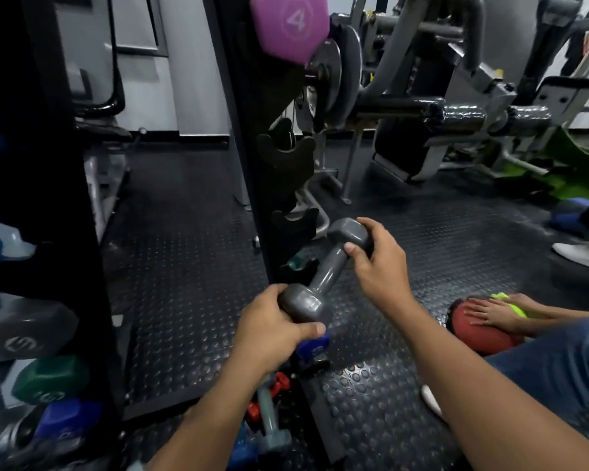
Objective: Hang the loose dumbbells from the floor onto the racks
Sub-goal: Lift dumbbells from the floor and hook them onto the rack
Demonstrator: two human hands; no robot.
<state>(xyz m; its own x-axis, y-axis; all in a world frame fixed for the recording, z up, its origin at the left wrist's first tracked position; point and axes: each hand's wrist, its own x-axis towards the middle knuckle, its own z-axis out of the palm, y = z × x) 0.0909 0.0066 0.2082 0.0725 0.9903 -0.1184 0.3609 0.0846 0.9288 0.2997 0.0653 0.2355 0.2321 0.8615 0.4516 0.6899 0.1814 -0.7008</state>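
Black vertical rack [252, 137]: purple dumbbell [291, 25] hung near top; empty cradles [286, 158] lower down, likely the target, just beyond the held weight. Loose dumbbells [269, 413] lie on the studded floor [184, 266] at the rack foot. Grey dumbbell [325, 270] held off the floor, tilted, near end lower; two-handed hold probably for steering the handle into a cradle. Left hand [269, 331] curled around near head; right hand [383, 263] clamped over far head, thumb on top.
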